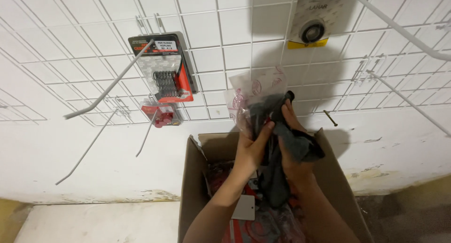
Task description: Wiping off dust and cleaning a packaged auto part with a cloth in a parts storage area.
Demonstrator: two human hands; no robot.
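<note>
Both hands are raised over an open cardboard box (192, 186). My left hand (251, 146) grips a clear plastic packet (253, 95) with red print and a dark part inside. My right hand (289, 125) holds a dark grey cloth (300, 146) pressed against that packet; the cloth hangs down between my forearms. The packet sits in front of a white wire grid panel (221, 45) on the wall.
On the grid hang a carded pack of black springs (164, 69), a small red packet (162, 115) and a carded round part (312, 27). Several long bare hooks (108, 90) stick out toward me. More packets (263, 219) lie in the box.
</note>
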